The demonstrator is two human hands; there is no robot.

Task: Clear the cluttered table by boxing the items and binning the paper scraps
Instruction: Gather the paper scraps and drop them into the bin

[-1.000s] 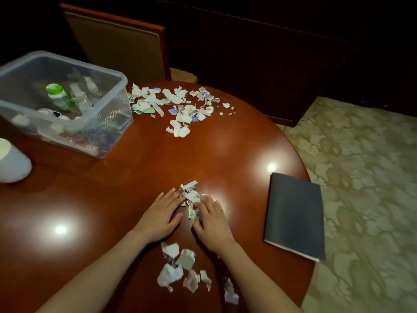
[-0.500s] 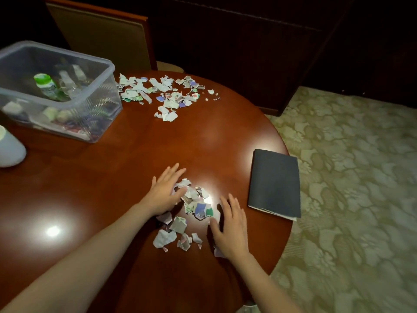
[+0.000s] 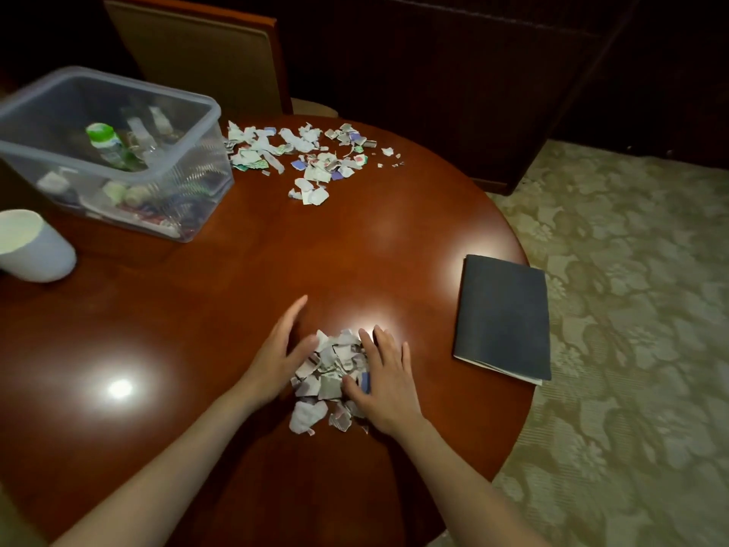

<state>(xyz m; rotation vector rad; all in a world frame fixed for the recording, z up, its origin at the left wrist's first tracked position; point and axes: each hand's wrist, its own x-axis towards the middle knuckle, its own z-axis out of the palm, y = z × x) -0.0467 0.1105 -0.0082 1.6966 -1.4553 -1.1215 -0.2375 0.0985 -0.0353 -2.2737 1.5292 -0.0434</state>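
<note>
A: Done?
B: Items sit in clear box point(image 3: 215, 112) at 10 o'clock.
A: Left?
B: Left hand point(image 3: 276, 357) and right hand point(image 3: 388, 382), fingers straight, flank near scraps point(image 3: 331, 373) at 6; far scraps point(image 3: 303, 159) at 12, notebook point(image 3: 503, 317) at 3, outstanding.

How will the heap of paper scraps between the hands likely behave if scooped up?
Probably light and loose: the paper scraps are many separate torn bits, so some may spill. They likely slide easily, since the table looks glossy.

White cup point(image 3: 35, 246) cut by left edge; box point(image 3: 197, 183) contents blurry, perhaps bottles.
</note>
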